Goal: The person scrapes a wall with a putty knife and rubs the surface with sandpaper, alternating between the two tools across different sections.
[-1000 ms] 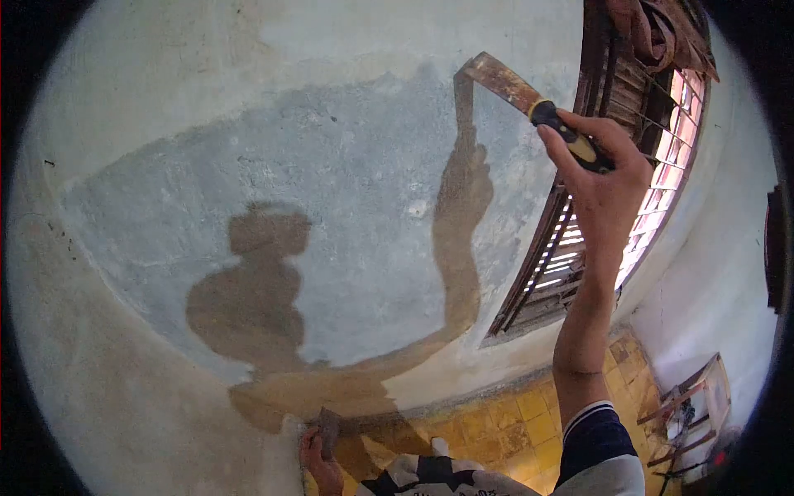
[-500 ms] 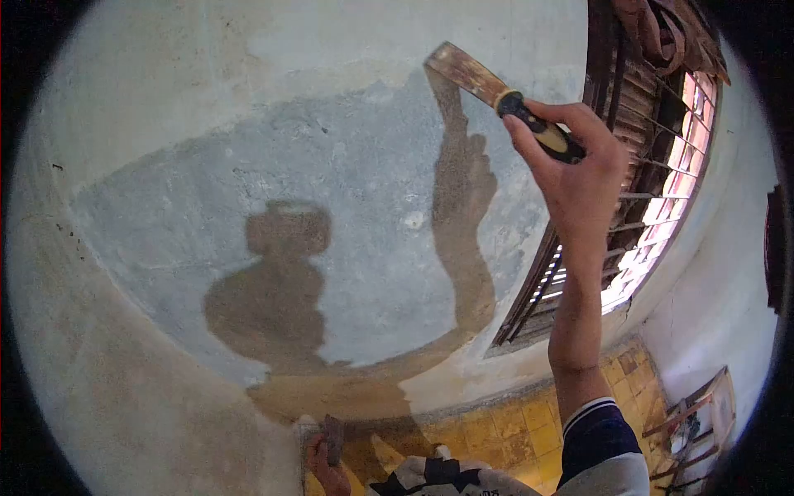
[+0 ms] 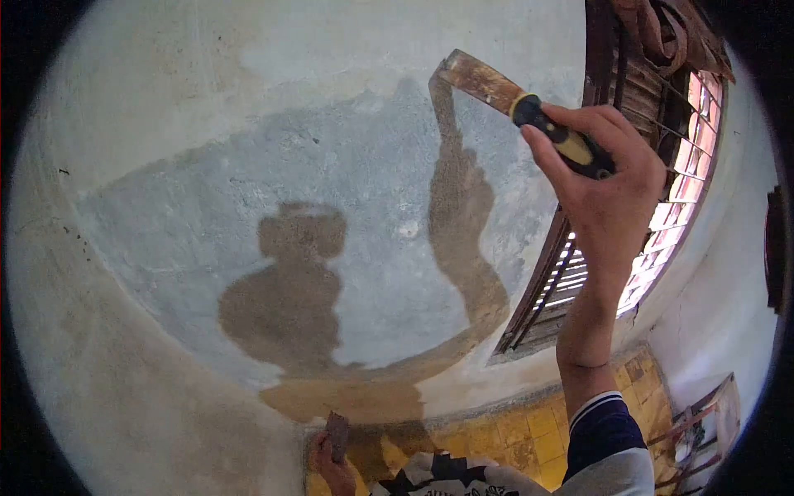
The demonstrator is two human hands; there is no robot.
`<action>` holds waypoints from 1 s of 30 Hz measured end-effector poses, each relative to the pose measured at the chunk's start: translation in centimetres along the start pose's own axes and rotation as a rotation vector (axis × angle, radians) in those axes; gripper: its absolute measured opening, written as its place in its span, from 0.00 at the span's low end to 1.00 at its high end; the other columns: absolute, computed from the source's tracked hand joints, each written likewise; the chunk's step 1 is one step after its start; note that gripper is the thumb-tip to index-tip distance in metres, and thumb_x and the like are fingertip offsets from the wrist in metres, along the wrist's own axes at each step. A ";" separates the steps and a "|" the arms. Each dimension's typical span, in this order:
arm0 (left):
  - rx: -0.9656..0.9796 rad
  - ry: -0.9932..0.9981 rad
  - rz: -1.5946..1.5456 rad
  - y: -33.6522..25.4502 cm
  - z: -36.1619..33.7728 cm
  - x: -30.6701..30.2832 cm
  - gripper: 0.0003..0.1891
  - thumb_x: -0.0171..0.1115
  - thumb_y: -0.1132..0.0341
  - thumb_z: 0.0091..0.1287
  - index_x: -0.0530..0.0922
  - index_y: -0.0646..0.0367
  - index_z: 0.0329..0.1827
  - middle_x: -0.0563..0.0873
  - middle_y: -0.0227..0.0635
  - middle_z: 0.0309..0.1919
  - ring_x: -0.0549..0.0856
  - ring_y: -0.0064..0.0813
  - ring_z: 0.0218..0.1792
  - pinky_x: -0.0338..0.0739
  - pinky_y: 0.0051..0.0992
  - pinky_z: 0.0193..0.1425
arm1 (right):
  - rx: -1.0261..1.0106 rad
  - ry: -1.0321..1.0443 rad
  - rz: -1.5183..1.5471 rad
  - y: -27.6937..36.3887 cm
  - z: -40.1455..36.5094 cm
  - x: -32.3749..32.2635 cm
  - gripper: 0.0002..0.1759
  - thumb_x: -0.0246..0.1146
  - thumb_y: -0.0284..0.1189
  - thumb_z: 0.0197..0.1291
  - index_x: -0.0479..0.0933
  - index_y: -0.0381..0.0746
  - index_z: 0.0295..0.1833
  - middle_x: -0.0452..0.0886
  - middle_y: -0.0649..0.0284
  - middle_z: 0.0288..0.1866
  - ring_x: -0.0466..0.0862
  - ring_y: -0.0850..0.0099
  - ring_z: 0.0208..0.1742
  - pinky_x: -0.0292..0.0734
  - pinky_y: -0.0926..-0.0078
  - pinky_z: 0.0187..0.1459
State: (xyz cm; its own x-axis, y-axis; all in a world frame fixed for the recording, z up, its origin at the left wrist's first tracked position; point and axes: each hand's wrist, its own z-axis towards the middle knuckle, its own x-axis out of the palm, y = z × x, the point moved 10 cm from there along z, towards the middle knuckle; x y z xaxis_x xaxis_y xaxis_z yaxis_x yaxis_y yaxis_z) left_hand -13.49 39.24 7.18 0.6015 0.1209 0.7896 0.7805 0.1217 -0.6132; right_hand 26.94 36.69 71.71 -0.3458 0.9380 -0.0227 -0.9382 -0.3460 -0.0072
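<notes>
My right hand (image 3: pixel 616 178) is closed round the black and yellow handle of a putty knife (image 3: pixel 488 83). The knife's stained, rusty blade points up and left, with its tip at the upper edge of a grey patch (image 3: pixel 372 165) on the pale wall (image 3: pixel 165 74). Whether the tip touches the wall is hard to tell. Low in the view, my left hand (image 3: pixel 332 471) holds a small flat brownish piece (image 3: pixel 337 436) upright, away from the wall patch. Shadows of my head and right arm fall across the patch.
On the right is a window with wooden shutters (image 3: pixel 637 107) and bars, with cloth hanging at its top. Yellow floor tiles (image 3: pixel 529 434) lie below. A wooden chair (image 3: pixel 703 426) stands at the lower right, and a dark object (image 3: pixel 776 248) is on the right wall.
My right hand and the putty knife have shifted right and slightly down, and look larger. The shadow of my head has moved a little right. My left hand has moved slightly.
</notes>
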 end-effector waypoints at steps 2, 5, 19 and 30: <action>0.059 -0.054 0.120 -1.3 -0.5 3.3 0.15 0.61 0.59 0.79 0.83 0.64 0.54 0.79 0.29 0.33 0.72 0.24 0.31 0.71 0.28 0.38 | 0.002 -0.002 0.005 -0.1 0.2 0.2 0.12 0.80 0.30 0.53 0.89 0.38 0.41 0.86 0.60 0.34 0.89 0.65 0.33 0.81 0.71 0.36; 0.131 -0.146 0.309 -2.8 -1.8 6.2 0.18 0.65 0.59 0.74 0.79 0.63 0.58 0.83 0.36 0.46 0.82 0.33 0.50 0.78 0.36 0.57 | -0.002 0.030 -0.010 0.0 0.4 1.7 0.11 0.80 0.30 0.53 0.89 0.38 0.41 0.87 0.61 0.34 0.89 0.64 0.34 0.82 0.70 0.37; 0.146 0.228 0.125 -0.9 2.8 0.5 0.19 0.58 0.58 0.79 0.80 0.63 0.63 0.87 0.38 0.49 0.74 0.29 0.44 0.71 0.34 0.52 | 0.016 0.035 -0.012 -0.1 0.7 -0.3 0.12 0.80 0.28 0.53 0.89 0.37 0.43 0.87 0.60 0.35 0.89 0.68 0.34 0.82 0.74 0.38; 0.120 0.660 -0.083 -2.9 5.2 2.0 0.18 0.54 0.61 0.83 0.83 0.65 0.63 0.89 0.37 0.40 0.63 0.20 0.25 0.63 0.27 0.33 | 0.055 0.045 -0.055 -0.4 0.0 0.3 0.12 0.80 0.29 0.53 0.90 0.38 0.42 0.88 0.60 0.35 0.89 0.68 0.33 0.82 0.73 0.37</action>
State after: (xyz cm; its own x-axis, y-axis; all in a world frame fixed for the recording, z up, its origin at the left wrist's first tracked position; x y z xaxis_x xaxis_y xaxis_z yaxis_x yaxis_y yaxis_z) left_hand -15.44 44.22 10.41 0.5481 -0.5160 0.6583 0.8272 0.2180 -0.5179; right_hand 27.19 37.11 71.66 -0.2937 0.9534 -0.0685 -0.9556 -0.2912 0.0453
